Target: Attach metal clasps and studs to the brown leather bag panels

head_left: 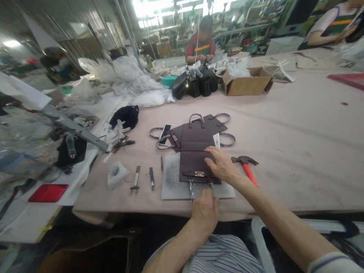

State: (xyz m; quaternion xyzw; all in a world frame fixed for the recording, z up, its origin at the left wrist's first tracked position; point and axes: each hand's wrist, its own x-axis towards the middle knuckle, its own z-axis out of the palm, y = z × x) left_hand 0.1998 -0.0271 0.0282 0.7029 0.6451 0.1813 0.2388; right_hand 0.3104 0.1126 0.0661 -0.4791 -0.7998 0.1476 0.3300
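Bag panel (pixel 195 160), lower centre of the frame, is best kept flat under even pressure. The right hand (pixel 223 165) rests on it, fingers loosely spread, clasping nothing; whether the curled left hand (pixel 204 212) grips the wrapped handle (pixel 191 189), I cannot tell. Dark plum-brown, creased across, it bears a metal clasp (pixel 199 174).

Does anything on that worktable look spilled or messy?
Yes. Dark speckles mar the pale board under the brown bag panel, like wear or residue, and tiny pale bits lie scattered near the caliper-like tool, like debris. I can't tell what either is.
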